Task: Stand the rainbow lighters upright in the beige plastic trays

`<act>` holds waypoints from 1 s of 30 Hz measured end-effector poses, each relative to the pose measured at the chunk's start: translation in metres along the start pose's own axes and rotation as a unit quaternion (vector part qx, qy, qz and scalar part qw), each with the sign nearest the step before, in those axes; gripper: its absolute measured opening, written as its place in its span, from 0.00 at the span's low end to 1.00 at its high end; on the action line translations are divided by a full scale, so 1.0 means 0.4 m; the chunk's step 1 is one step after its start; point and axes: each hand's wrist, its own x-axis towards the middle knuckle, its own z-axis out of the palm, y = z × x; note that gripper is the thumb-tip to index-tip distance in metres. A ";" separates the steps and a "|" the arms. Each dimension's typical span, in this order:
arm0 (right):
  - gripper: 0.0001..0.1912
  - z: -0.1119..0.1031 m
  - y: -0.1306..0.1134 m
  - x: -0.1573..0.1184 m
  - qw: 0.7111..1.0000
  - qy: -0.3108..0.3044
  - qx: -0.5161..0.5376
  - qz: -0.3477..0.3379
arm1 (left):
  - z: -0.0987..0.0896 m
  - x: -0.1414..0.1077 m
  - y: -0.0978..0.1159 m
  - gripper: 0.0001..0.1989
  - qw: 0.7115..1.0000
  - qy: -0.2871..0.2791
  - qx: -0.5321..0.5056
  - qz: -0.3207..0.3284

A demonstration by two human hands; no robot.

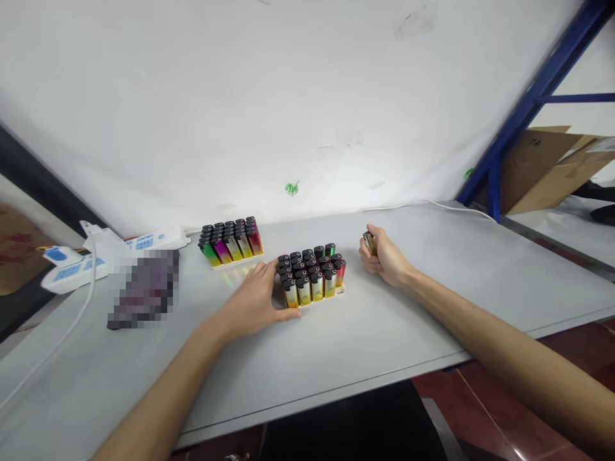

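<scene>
My left hand (252, 298) grips the left end of a white lighter tray (341, 291), thumb along the front and fingers round the back corner. Rows of upright lighters (317, 287) with black tops fill most of this tray; silver-yellow ones line the front, and red and green ones show at the right and back. At its front right corner a slot holds no lighter. To the right of the tray, my right hand (387, 257) is closed round a single lighter (369, 241), held above the table with its metal top showing. My fingers hide most of its body.
A second tray of colourful lighters (233, 246) stands behind on the left. Power strips (72, 272) with a white cable and a dark blurred item (147, 288) lie farther left. Cardboard boxes (552, 166) sit beyond the blue metal frame (494, 186). The grey table (307, 371) meets a white wall.
</scene>
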 end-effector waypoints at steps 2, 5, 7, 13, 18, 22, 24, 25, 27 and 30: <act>0.28 0.006 0.001 0.000 1.000 0.013 -0.002 0.007 | 0.000 0.000 -0.002 0.40 1.000 -0.003 0.001 -0.005; 0.25 0.015 0.004 -0.001 1.000 0.030 -0.005 0.003 | 0.003 -0.001 -0.008 0.40 1.000 -0.004 0.004 -0.011; 0.24 0.019 0.006 0.000 0.999 0.033 -0.007 -0.002 | 0.004 0.000 -0.012 0.39 1.000 -0.001 0.001 -0.010; 0.26 0.017 0.007 0.004 0.999 0.047 -0.011 0.000 | 0.001 0.000 -0.006 0.40 1.000 0.002 -0.005 -0.014; 0.30 0.009 0.005 0.004 0.999 0.033 -0.003 -0.022 | 0.002 0.002 -0.010 0.39 1.000 0.008 -0.007 -0.012; 0.28 0.006 0.006 0.003 0.997 0.028 -0.015 -0.071 | 0.008 0.005 -0.022 0.41 1.000 0.010 -0.004 -0.016; 0.26 0.006 0.004 0.001 0.996 0.015 -0.025 -0.084 | 0.009 0.005 -0.024 0.41 1.000 0.008 -0.003 -0.016; 0.26 0.006 0.001 0.000 0.996 0.007 -0.030 -0.085 | 0.008 0.005 -0.024 0.41 1.000 0.006 -0.002 -0.016; 0.25 0.007 -0.004 -0.004 0.995 -0.004 -0.048 -0.088 | 0.007 0.005 -0.021 0.41 1.000 0.004 -0.001 -0.015; 0.22 0.010 -0.015 -0.014 0.989 -0.004 -0.110 -0.102 | 0.004 0.004 -0.016 0.40 1.000 0.002 -0.002 -0.018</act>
